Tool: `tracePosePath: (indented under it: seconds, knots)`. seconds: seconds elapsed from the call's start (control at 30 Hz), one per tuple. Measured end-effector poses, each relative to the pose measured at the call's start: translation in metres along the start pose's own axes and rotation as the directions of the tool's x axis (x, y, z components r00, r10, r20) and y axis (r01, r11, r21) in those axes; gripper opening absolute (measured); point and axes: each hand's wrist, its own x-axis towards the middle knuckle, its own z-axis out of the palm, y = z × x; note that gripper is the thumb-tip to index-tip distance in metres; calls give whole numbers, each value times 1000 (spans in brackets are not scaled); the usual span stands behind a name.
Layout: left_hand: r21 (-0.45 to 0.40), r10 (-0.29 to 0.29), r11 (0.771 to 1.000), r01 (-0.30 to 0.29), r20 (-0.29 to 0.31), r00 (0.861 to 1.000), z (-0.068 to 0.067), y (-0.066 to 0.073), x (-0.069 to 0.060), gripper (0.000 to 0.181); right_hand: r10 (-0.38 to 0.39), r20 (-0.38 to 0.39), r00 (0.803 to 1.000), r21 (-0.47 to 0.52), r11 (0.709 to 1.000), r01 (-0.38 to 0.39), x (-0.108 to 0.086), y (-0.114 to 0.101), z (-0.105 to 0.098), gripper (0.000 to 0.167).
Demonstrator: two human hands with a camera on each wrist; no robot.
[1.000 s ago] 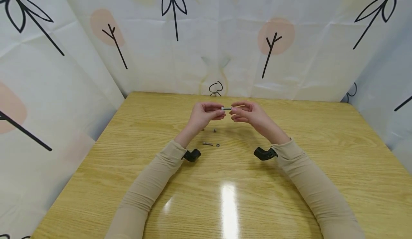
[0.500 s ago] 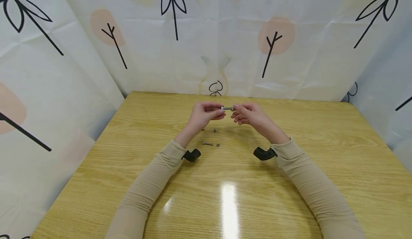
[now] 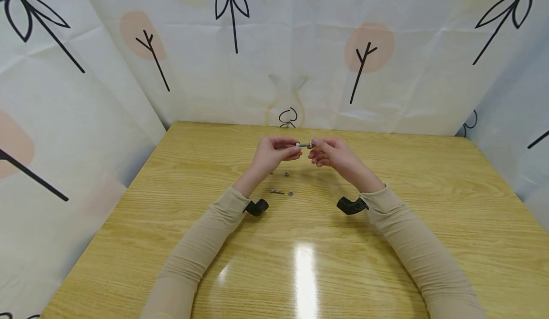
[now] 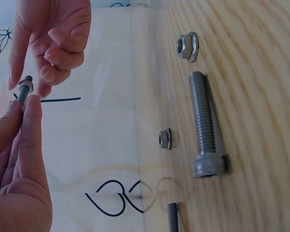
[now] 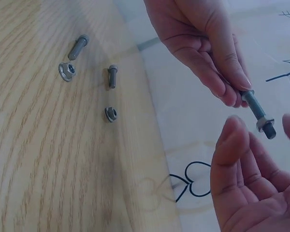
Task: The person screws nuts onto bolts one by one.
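In the head view, my left hand (image 3: pixel 274 153) pinches a metal bolt (image 5: pixel 254 104) by its head end, between thumb and fingers, above the table. A nut (image 5: pixel 264 123) sits around the bolt's shank close to the free end, with a short dark tip sticking out past it. My right hand (image 3: pixel 339 156) is at that free end. In the right wrist view its thumb and forefinger stand spread on either side of the nut, apart from it. The other fingers of that hand are loosely bent. The bolt's head is mostly hidden by my left fingertips.
On the wooden table (image 3: pixel 386 242) lie a larger bolt (image 4: pixel 203 116) with a flange nut (image 4: pixel 186 47) beside it. Farther back are a smaller bolt (image 5: pixel 113 76) and another flange nut (image 5: pixel 111 114). A patterned cloth (image 3: pixel 257 80) hangs behind the table.
My right fingers have shifted at the bolt's free end, from covering it to leaving the nut in sight. The left hand keeps its hold on the bolt almost unmoved.
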Motion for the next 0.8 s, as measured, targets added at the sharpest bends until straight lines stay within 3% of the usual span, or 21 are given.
tracePosePath:
  seconds: [0.2, 0.4, 0.5, 0.6, 0.8]
  knots:
    - [-3, 9, 1000, -9, -7, 1000, -1, -1, 1, 21, -37, 14, 999, 56, 998, 36, -1, 1, -4, 39]
    - [24, 27, 999, -27, 5, 1000, -1, -1, 1, 23, -21, 14, 1000, 1, 1000, 21, 2, 1, -4, 30]
    - [45, 29, 999, -30, 8, 1000, -1, -1, 1, 25, 12, 22, 1000, -19, 1000, -12, 2, 0, -3, 34]
    - [67, 31, 997, -31, 6, 999, -2, -2, 0, 26, 26, 36, 999, 11, 1000, -27, 1, -1, -4, 34]
    - [60, 38, 997, -38, 3, 999, -2, -2, 1, 23, -25, 44, 999, 85, 996, 22, -1, -1, -7, 33]
